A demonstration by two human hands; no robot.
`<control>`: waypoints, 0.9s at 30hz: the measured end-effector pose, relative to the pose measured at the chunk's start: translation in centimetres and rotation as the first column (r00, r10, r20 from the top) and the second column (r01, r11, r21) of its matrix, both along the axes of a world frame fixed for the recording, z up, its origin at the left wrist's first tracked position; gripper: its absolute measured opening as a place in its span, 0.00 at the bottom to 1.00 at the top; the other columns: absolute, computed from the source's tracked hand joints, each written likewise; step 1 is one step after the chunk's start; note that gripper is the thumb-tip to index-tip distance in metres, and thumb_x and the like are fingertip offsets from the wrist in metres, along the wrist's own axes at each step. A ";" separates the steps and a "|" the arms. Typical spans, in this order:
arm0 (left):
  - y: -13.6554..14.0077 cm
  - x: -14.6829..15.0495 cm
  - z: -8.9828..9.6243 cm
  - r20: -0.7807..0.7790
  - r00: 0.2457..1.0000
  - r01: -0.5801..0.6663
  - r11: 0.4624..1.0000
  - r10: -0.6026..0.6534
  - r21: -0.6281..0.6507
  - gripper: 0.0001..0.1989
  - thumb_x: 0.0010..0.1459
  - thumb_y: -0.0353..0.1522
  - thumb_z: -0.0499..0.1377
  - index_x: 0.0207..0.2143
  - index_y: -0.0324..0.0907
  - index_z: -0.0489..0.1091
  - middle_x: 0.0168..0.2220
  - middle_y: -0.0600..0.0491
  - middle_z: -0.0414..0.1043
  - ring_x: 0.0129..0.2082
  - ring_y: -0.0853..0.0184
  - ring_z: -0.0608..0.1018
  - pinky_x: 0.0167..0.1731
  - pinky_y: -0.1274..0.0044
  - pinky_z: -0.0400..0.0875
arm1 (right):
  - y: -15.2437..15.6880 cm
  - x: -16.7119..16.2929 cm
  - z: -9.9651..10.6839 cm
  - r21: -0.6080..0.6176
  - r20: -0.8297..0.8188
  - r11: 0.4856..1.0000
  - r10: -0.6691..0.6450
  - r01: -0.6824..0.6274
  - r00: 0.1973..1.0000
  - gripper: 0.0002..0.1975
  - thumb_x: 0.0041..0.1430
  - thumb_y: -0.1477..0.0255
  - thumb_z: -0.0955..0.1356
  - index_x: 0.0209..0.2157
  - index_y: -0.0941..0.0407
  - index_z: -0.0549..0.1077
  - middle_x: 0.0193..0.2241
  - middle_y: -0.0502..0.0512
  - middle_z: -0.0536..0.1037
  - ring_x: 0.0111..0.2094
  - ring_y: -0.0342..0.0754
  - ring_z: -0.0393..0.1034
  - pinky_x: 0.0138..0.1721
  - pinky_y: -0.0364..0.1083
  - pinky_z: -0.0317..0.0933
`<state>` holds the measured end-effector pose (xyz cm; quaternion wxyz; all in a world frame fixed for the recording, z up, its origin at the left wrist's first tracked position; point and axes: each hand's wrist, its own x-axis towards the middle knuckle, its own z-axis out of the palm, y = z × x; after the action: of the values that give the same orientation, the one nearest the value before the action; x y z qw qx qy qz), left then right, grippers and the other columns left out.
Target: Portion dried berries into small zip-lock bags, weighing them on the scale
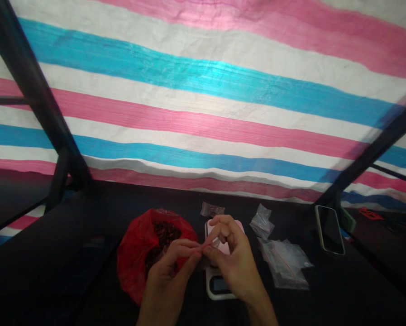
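My left hand (pixel 169 274) and my right hand (pixel 236 262) meet at the fingertips, both closed in a pinch. Between them is a small clear zip bag (pixel 204 263), mostly hidden by the fingers. Beneath my right hand lies a white kitchen scale (pixel 219 296) with a pink top and a dark display, partly covered. Beside my left hand an opened red plastic bag (pixel 131 258) holds a heap of small dark brown pieces (pixel 167 233); their kind is unclear. Behind the scale rests a small zip bag with brownish contents (pixel 213 209).
Right of the scale lie a crumpled clear bag (pixel 262 222) and a pile of flat zip bags (pixel 287 262). A phone (pixel 330 230) lies farther right on the black table (pixel 101 217). Dark frame posts (pixel 40 86) slope at both sides before a striped sheet (pixel 203 99).
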<state>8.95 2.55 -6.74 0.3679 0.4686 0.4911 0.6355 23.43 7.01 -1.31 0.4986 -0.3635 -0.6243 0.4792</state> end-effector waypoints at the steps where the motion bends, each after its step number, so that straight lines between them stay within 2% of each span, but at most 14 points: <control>1: -0.1 0.0 -0.3 -0.047 0.999 -0.017 1.000 0.018 0.014 0.17 0.62 0.50 0.68 0.33 0.47 0.84 0.42 0.49 0.84 0.43 0.62 0.85 0.46 0.76 0.82 | 0.2 0.0 0.1 0.018 0.000 0.999 -0.050 0.050 0.999 0.16 0.51 0.75 0.75 0.43 0.52 0.75 0.25 0.44 0.78 0.33 0.47 0.66 0.40 0.46 0.59; 3: -0.3 0.1 -0.9 -0.137 0.985 -0.099 0.994 0.104 0.043 0.18 0.66 0.50 0.64 0.46 0.49 0.84 0.51 0.48 0.83 0.51 0.60 0.84 0.54 0.72 0.80 | 1.2 -0.2 0.3 0.068 -0.012 0.977 -0.204 0.204 0.979 0.13 0.50 0.74 0.75 0.39 0.53 0.75 0.23 0.44 0.77 0.30 0.47 0.65 0.37 0.45 0.59; 5: -0.5 0.0 -1.6 -0.221 0.952 -0.196 0.977 0.210 0.083 0.21 0.69 0.49 0.60 0.59 0.52 0.79 0.59 0.49 0.79 0.59 0.59 0.81 0.59 0.69 0.77 | 2.8 -0.3 0.5 0.111 -0.059 0.922 -0.366 0.370 0.929 0.10 0.53 0.70 0.75 0.37 0.53 0.75 0.26 0.46 0.79 0.29 0.46 0.67 0.35 0.45 0.59; 7: -0.6 -0.3 -2.1 -0.281 0.917 -0.259 0.958 0.284 0.125 0.22 0.72 0.47 0.58 0.63 0.53 0.75 0.61 0.50 0.78 0.60 0.60 0.80 0.61 0.68 0.76 | 4.9 -0.5 0.7 0.140 -0.109 0.882 -0.437 0.450 0.893 0.11 0.56 0.66 0.75 0.39 0.54 0.75 0.31 0.50 0.82 0.31 0.48 0.72 0.36 0.45 0.63; 10: -0.7 -1.0 -2.0 -0.317 0.877 -0.318 0.931 0.361 0.180 0.19 0.75 0.43 0.54 0.60 0.52 0.76 0.56 0.51 0.80 0.56 0.63 0.81 0.57 0.71 0.78 | 7.6 -1.4 0.5 0.227 -0.016 0.857 -0.472 0.462 0.882 0.10 0.60 0.64 0.74 0.39 0.54 0.76 0.33 0.52 0.83 0.34 0.49 0.76 0.37 0.46 0.65; 12: -0.7 -1.6 -1.6 -0.337 0.846 -0.354 0.908 0.413 0.224 0.17 0.76 0.42 0.53 0.56 0.51 0.78 0.53 0.52 0.81 0.53 0.64 0.82 0.54 0.73 0.78 | 8.4 -2.7 -0.1 0.256 0.149 0.860 -0.486 0.441 0.862 0.06 0.62 0.66 0.72 0.38 0.54 0.79 0.33 0.52 0.84 0.35 0.50 0.78 0.39 0.46 0.66; 13: -0.7 -1.8 -1.3 -0.345 0.828 -0.375 0.894 0.441 0.245 0.16 0.76 0.41 0.53 0.54 0.51 0.78 0.51 0.53 0.81 0.52 0.64 0.82 0.53 0.74 0.77 | 8.5 -3.6 -0.5 0.252 0.257 0.872 -0.478 0.419 0.840 0.05 0.62 0.69 0.71 0.38 0.53 0.80 0.34 0.52 0.85 0.37 0.51 0.78 0.41 0.47 0.66; 16: -1.0 -2.4 -0.5 -0.347 0.787 -0.426 0.856 0.510 0.292 0.15 0.75 0.41 0.53 0.48 0.50 0.79 0.47 0.54 0.80 0.47 0.65 0.82 0.48 0.76 0.77 | 7.5 -5.9 -1.4 0.212 0.563 0.923 -0.384 0.322 0.732 0.09 0.62 0.77 0.69 0.38 0.53 0.83 0.37 0.54 0.87 0.42 0.54 0.81 0.48 0.50 0.66; 18: -1.2 -2.6 -0.1 -0.358 0.774 -0.425 0.848 0.522 0.316 0.15 0.75 0.40 0.53 0.47 0.49 0.79 0.45 0.54 0.80 0.45 0.66 0.82 0.46 0.76 0.77 | 6.4 -6.4 -1.5 0.219 0.659 0.938 -0.345 0.269 0.668 0.10 0.62 0.77 0.70 0.39 0.53 0.85 0.41 0.56 0.88 0.49 0.57 0.81 0.54 0.52 0.65; 20: -1.5 -2.8 0.3 -0.391 0.768 -0.394 0.856 0.507 0.336 0.13 0.75 0.38 0.53 0.47 0.49 0.78 0.45 0.55 0.79 0.44 0.67 0.82 0.45 0.77 0.77 | 5.6 -5.4 -1.0 0.265 0.665 0.926 -0.378 0.269 0.644 0.10 0.64 0.74 0.70 0.40 0.51 0.86 0.44 0.56 0.88 0.53 0.58 0.79 0.58 0.54 0.63; 23: -1.7 -2.9 0.6 -0.426 0.763 -0.354 0.866 0.486 0.353 0.12 0.74 0.37 0.53 0.44 0.48 0.77 0.42 0.55 0.79 0.41 0.69 0.82 0.42 0.79 0.77 | 4.9 -0.7 -0.1 0.299 0.637 0.879 -0.474 0.371 0.608 0.12 0.67 0.71 0.68 0.44 0.49 0.86 0.46 0.53 0.88 0.53 0.56 0.79 0.58 0.52 0.63; 24: -1.8 -2.9 0.6 -0.431 0.765 -0.343 0.869 0.478 0.356 0.12 0.74 0.37 0.53 0.43 0.48 0.77 0.41 0.56 0.79 0.40 0.69 0.82 0.41 0.79 0.77 | 4.8 1.5 0.1 0.288 0.655 0.852 -0.508 0.437 0.559 0.13 0.69 0.69 0.67 0.46 0.49 0.85 0.47 0.54 0.87 0.54 0.56 0.79 0.57 0.51 0.64; 25: -1.8 -2.8 0.6 -0.432 0.768 -0.334 0.871 0.473 0.359 0.12 0.74 0.37 0.53 0.42 0.48 0.77 0.41 0.56 0.79 0.38 0.70 0.83 0.40 0.80 0.77 | 4.6 3.6 0.2 0.273 0.699 0.800 -0.547 0.535 0.462 0.15 0.70 0.69 0.66 0.48 0.51 0.85 0.48 0.56 0.87 0.54 0.57 0.79 0.56 0.51 0.65; 27: -1.9 -2.8 0.5 -0.436 0.771 -0.317 0.874 0.464 0.369 0.12 0.74 0.36 0.53 0.41 0.49 0.77 0.39 0.56 0.80 0.36 0.70 0.83 0.38 0.80 0.77 | 4.5 7.5 0.0 0.251 0.831 0.685 -0.515 0.684 0.212 0.18 0.71 0.68 0.65 0.54 0.52 0.83 0.51 0.58 0.86 0.55 0.60 0.79 0.54 0.53 0.66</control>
<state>6.11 0.69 -6.24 0.0138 0.5530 0.5649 0.6123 30.89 11.50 -1.27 0.2318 -0.8023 -0.5476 0.0514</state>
